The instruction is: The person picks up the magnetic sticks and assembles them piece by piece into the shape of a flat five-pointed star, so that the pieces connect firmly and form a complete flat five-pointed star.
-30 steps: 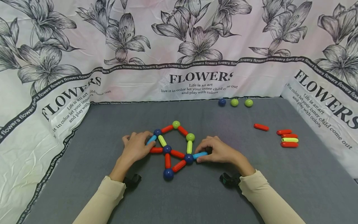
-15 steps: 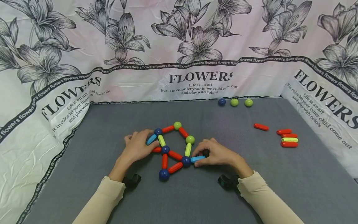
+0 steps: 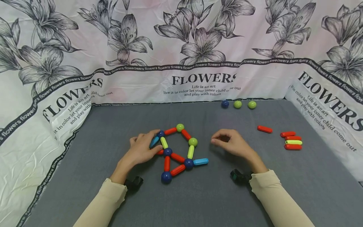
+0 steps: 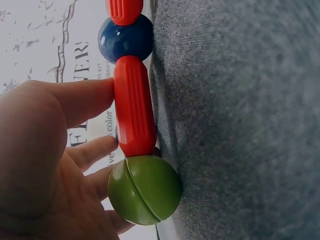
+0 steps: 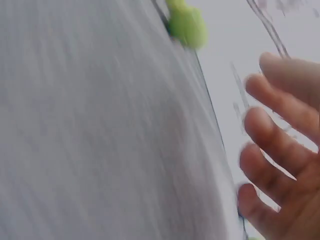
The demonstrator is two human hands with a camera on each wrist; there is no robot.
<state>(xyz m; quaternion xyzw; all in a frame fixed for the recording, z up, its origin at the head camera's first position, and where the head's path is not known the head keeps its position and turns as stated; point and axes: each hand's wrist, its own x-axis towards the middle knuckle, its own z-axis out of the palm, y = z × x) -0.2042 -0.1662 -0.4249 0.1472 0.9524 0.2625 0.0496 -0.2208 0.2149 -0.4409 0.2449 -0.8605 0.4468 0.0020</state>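
Observation:
A flat magnetic ball-and-rod frame (image 3: 177,157) lies on the grey cloth, made of red, yellow-green and light blue rods joined by dark blue and green balls. My left hand (image 3: 143,146) grips its left side, fingers near a dark blue ball (image 3: 160,134). In the left wrist view the thumb presses a red rod (image 4: 134,107), with a green ball (image 4: 145,190) at its end beside the palm; the head view hides that ball. On the frame's right, a light blue rod (image 3: 200,161) sticks out. My right hand (image 3: 231,142) hovers apart from it, loosely curled and holding nothing.
Toward the back lie a dark blue ball (image 3: 225,104) and two green balls (image 3: 237,104). At the right are a lone red rod (image 3: 265,129) and a cluster of red rods (image 3: 293,147) with one yellow-green rod (image 3: 294,142). A flower-printed cloth (image 3: 204,78) borders the grey surface.
The frame's lower right shifted slightly left and toward me. My right hand then let go of the light blue rod and moved away, right and up; my left hand stayed on the frame.

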